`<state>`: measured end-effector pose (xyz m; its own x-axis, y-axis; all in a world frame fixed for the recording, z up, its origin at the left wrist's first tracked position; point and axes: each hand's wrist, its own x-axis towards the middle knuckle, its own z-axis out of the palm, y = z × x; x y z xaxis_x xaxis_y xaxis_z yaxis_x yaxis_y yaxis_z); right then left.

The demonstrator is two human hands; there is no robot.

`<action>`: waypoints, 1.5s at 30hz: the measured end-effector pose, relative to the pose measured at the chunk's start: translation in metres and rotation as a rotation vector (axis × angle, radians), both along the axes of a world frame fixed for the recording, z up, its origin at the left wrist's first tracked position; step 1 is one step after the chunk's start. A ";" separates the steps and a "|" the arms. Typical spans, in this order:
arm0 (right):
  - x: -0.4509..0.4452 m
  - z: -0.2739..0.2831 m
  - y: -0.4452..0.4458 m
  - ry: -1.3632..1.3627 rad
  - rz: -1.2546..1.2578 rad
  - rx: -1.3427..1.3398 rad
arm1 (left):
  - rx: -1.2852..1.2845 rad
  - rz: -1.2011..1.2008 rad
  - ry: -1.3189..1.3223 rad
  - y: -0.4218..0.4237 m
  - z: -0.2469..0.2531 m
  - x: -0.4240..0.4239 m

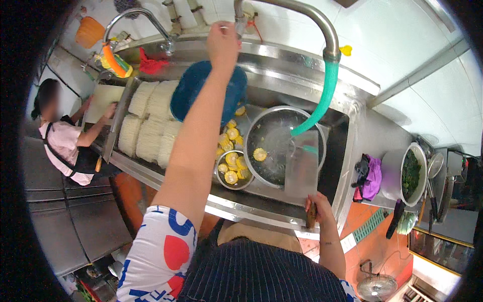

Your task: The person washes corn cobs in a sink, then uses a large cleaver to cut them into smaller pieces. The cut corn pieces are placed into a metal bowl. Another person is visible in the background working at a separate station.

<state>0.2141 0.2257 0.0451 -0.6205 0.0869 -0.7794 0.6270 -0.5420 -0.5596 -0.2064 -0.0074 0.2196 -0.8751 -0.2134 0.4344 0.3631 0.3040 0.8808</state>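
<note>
My left hand point(223, 43) reaches over the sink to the base of the large steel faucet point(332, 34), its fingers closed around the part there. In my right hand point(320, 209) is a cleaver point(302, 170), held by its wooden handle with the broad blade under the green hose point(327, 87). Beneath the blade stands a large metal basin point(277, 175) of water with one piece of corn cob point(260, 154) in it. A smaller metal bowl point(234, 185) holds several corn pieces. More corn lies beside it, near a blue plastic basin point(192, 90).
Blocks of white noodles point(147, 132) fill the sink's left side. A co-worker point(64, 136) stands at far left, hands on a pale board point(107, 96). To the right are purple cloth point(371, 177) and a pot of greens point(386, 173). Another faucet point(132, 11) rises at upper left.
</note>
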 end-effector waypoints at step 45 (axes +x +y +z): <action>-0.038 0.331 0.025 0.592 1.239 2.142 | -0.303 -0.798 -0.705 0.009 -0.286 0.222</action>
